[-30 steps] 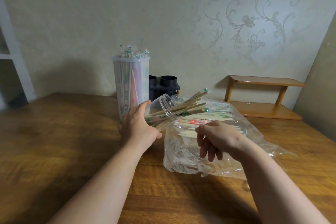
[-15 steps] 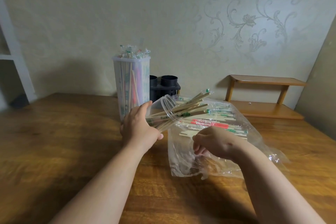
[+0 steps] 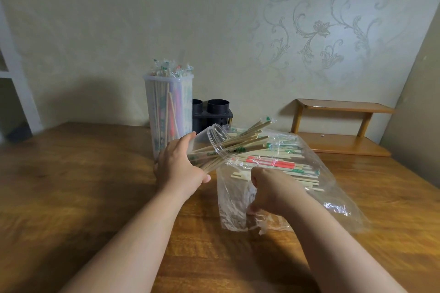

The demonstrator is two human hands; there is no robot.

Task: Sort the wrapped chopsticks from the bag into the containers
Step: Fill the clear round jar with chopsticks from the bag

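Jar (image 3: 209, 136), round clear plastic, tilted in left hand (image 3: 177, 166).

Both forearms reach forward. The left hand (image 3: 178, 166) wraps the clear jar (image 3: 202, 137); the right hand (image 3: 273, 191), knuckles up, seems to pinch the bag (image 3: 232, 209).

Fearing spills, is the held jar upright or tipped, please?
Tipped: the jar leans mouth rightward, chopsticks sticking out over the bag.
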